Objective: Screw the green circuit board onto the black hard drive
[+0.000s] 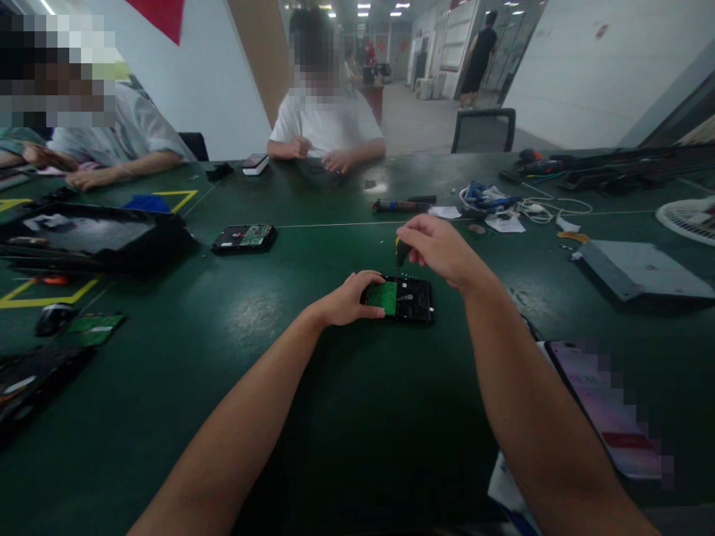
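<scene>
Hard drive (415,301) lies on the desk (385,402), its left end gripped by the left hand (357,301), seemingly for steadiness, while the right hand (434,244) pinches a screwdriver (401,253) upright at its far edge.

Bare L forearm (273,368) is being held out fwd, angled diag. inward to the R. L hand (351,300) is being held low in a C-shape, thumb (373,313) on near side, fingers (366,275) on far side. Bare R forearm (506,350) is being angled to the L, wrist (468,277) being bent slightly; R hand (436,244) is being held higher, digits curled, tips being pinched tog.
</scene>
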`<action>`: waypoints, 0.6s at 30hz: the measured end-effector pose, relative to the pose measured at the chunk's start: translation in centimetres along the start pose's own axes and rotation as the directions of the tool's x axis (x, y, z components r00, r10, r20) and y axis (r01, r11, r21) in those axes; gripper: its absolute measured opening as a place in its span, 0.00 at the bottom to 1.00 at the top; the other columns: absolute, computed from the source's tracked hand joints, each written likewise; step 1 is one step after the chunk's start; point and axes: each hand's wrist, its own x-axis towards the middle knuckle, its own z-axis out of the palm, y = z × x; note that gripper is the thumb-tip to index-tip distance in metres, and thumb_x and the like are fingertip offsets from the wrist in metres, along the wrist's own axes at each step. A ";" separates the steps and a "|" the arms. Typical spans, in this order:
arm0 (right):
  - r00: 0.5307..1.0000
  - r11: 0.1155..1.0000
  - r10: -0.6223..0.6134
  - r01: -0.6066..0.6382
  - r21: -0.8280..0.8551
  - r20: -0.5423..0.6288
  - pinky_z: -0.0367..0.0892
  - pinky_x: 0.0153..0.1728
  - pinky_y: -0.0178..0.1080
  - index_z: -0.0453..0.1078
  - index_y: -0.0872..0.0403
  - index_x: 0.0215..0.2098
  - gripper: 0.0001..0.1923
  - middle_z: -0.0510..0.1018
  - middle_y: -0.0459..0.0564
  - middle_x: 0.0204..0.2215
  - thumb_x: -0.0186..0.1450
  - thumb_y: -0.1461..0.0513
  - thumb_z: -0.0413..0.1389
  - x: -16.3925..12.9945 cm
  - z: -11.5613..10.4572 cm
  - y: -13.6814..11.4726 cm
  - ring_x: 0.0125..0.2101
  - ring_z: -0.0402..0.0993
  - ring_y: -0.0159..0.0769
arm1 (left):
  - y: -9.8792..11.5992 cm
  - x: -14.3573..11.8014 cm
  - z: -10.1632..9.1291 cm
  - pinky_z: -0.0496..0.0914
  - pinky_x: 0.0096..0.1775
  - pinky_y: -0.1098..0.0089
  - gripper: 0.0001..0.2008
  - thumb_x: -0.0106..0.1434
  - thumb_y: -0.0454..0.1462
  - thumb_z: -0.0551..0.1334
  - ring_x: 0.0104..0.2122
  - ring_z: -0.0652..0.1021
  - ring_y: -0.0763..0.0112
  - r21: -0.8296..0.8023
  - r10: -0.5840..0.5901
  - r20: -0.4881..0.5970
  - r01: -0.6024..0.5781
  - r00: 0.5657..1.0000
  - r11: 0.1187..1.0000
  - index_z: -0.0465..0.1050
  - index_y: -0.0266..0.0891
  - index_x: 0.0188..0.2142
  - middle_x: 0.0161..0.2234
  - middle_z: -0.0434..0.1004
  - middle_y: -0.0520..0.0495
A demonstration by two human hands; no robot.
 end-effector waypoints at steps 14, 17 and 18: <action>0.995 0.997 -0.049 0.044 0.055 0.090 0.63 0.24 0.36 0.76 0.52 0.45 0.15 0.75 0.49 0.30 0.73 0.51 0.54 0.1 -0.1 0.3 0.27 0.69 0.33 | -0.2 0.0 0.1 0.55 0.67 0.43 0.36 0.59 0.47 0.72 0.65 0.67 0.47 -0.007 -0.012 0.003 0.012 1.000 1.000 0.64 0.45 0.63 0.66 0.64 0.37; 0.998 0.999 -0.050 0.050 0.009 0.033 0.63 0.25 0.36 0.75 0.53 0.39 0.13 0.76 0.49 0.30 0.69 0.51 0.60 0.1 -0.2 0.3 0.27 0.69 0.32 | -0.2 0.0 0.0 0.55 0.67 0.43 0.36 0.58 0.47 0.72 0.64 0.67 0.47 -0.008 0.000 -0.005 0.000 1.000 1.000 0.65 0.45 0.63 0.66 0.65 0.38; 0.999 0.999 -0.036 0.036 0.003 0.018 0.63 0.25 0.36 0.75 0.53 0.37 0.13 0.76 0.49 0.30 0.68 0.51 0.62 0.1 -0.2 0.2 0.27 0.69 0.32 | -0.2 0.0 0.0 0.56 0.66 0.43 0.36 0.58 0.47 0.72 0.64 0.67 0.47 -0.008 0.004 -0.005 -0.004 1.000 1.000 0.65 0.45 0.63 0.66 0.65 0.38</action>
